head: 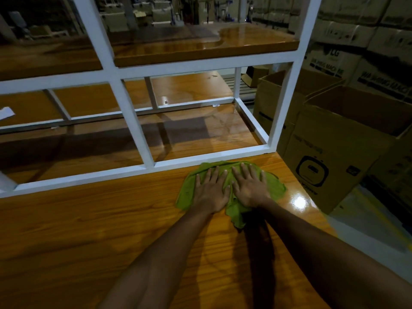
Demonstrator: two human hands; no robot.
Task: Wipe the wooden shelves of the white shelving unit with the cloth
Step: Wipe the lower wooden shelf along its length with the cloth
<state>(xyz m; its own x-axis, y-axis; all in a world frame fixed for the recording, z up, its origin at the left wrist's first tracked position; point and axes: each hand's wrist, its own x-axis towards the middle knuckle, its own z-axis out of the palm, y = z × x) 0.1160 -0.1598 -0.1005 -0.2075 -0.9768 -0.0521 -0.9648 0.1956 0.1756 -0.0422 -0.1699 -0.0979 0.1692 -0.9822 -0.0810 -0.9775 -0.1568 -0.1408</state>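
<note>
Now mid-wipe at lower centre of the frame, left hand point(210, 192) and right hand point(249, 188) side by side with fingers point(214, 173) spread flat, pinning the green cloth point(274, 186) to the wooden shelf point(89, 230) against the white frame point(178, 161); next, likely sweeping left along unwiped wood.

dim overall | glare spot on wooden surface point(299, 201) | arm shadows | edges bowed, background murky

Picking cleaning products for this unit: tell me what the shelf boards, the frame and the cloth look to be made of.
Shelf board: wood or wood-look laminate, glossy; grain lines and bright glare show.
Frame: probably painted metal bars, matte white, square-edged.
Cloth: soft green fabric, possibly microfibre; it wrinkles under both hands.
</note>
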